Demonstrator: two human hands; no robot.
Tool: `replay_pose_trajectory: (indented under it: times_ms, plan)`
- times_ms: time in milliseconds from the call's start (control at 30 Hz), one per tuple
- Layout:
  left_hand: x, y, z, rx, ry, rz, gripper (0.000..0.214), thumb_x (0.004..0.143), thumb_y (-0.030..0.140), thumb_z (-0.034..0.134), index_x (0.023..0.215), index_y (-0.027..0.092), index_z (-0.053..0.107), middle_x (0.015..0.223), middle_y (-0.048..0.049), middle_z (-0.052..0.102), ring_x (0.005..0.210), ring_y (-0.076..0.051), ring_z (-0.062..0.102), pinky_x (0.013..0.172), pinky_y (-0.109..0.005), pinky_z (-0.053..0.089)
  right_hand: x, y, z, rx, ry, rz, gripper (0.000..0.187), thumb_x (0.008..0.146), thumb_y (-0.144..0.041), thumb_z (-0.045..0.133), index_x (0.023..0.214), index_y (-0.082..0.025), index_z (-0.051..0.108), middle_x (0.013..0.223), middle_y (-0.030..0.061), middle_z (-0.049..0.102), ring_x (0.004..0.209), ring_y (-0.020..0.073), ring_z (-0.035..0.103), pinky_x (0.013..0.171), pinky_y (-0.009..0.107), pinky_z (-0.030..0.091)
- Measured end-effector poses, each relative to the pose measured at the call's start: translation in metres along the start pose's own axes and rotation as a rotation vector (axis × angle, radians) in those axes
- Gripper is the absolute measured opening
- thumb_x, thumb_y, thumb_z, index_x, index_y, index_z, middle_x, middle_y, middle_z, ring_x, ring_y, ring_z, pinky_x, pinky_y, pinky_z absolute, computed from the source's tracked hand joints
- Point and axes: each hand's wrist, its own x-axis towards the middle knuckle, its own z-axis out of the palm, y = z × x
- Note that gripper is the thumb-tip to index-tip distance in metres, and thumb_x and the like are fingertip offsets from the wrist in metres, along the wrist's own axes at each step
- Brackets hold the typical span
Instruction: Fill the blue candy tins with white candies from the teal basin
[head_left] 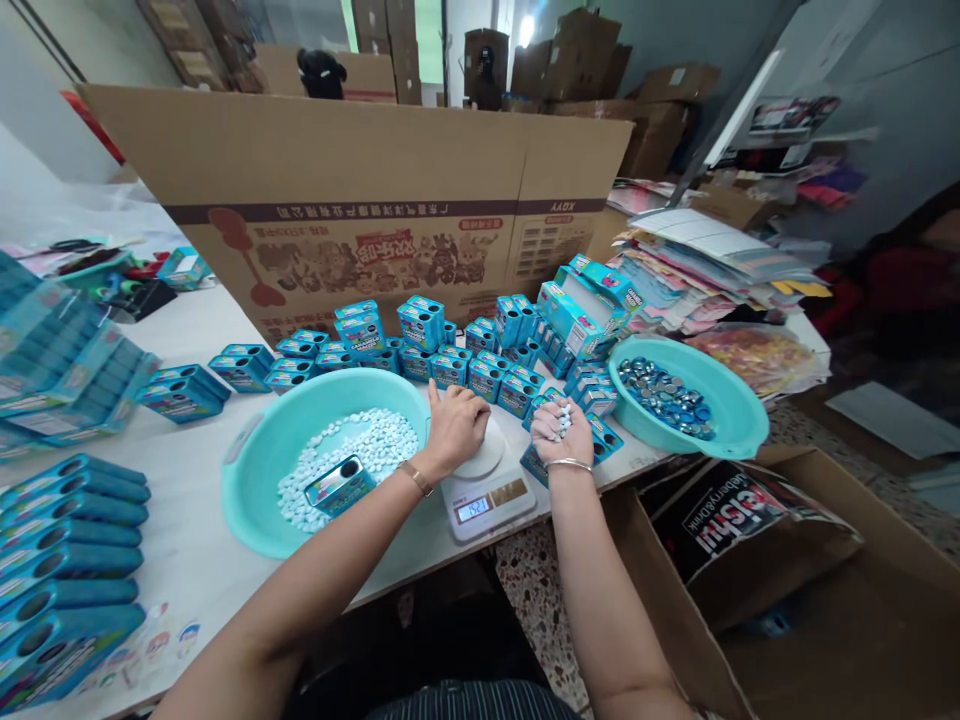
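My left hand (456, 425) is over the white round pan of a digital kitchen scale (491, 508), fingers curled downward. Whatever they may hold is hidden beneath them. Several digits are lit on the scale's display. To the right, my right hand (561, 438) is turned palm up, its fingers bent around several small pale candies (564, 420). Left of the scale stands a turquoise basin (251, 500) with many pale blue-white candies (386, 440) in it. A blue tin (340, 486) with a round hole in its top lies on those candies.
Rows of blue tins (484, 375) stand behind the scale, before a large cardboard sheet (375, 160). More tins (67, 560) line the left. Rightward are a basin (739, 405) of shiny round caps, stacked papers (720, 245) and an open carton (675, 620) below the table edge.
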Motion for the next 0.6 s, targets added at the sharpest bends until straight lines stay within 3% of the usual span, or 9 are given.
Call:
replay_pose_trajectory:
  times_ms: [133,300,433,600]
  plan:
    - [0.0,-0.003,-0.002,0.037,-0.007,-0.044,0.023,0.091,0.023,0.05,0.089,0.024,0.073,0.092,-0.0063,0.068,0.105,-0.028,0.056,0.117,-0.068,0.012,0.013,0.013,0.016,-0.011,0.004,0.014,0.022,0.088,-0.019,0.052,0.07,-0.022,0.039,0.052,-0.0095,0.042,0.034,0.0055,0.034,0.031,0.013,0.024]
    - [0.001,-0.001,0.003,-0.01,0.028,-0.077,0.021,0.091,0.026,0.053,0.102,0.029,0.071,0.102,-0.0051,0.067,0.109,-0.027,0.054,0.117,-0.064,0.016,0.029,0.024,0.033,-0.026,0.009,0.054,0.023,0.09,-0.02,0.047,0.069,-0.022,0.039,0.051,-0.0094,0.041,0.034,0.0057,0.032,0.032,0.014,0.024]
    - [0.003,0.002,0.011,-0.03,-0.021,-0.081,0.017,0.09,0.027,0.055,0.093,0.025,0.072,0.099,-0.0057,0.066,0.108,-0.028,0.054,0.115,-0.064,0.018,0.035,0.027,0.037,-0.069,-0.011,0.059,0.022,0.089,-0.02,0.049,0.07,-0.022,0.039,0.05,-0.0101,0.039,0.034,0.0055,0.033,0.032,0.014,0.023]
    - [0.002,-0.001,0.007,-0.096,0.044,-0.141,0.014,0.088,0.023,0.056,0.087,0.023,0.071,0.099,-0.006,0.067,0.108,-0.027,0.055,0.115,-0.059,0.023,0.032,0.029,0.045,-0.065,0.079,0.027,0.024,0.093,-0.021,0.042,0.069,-0.022,0.038,0.049,-0.0101,0.038,0.032,0.0048,0.03,0.032,0.013,0.02]
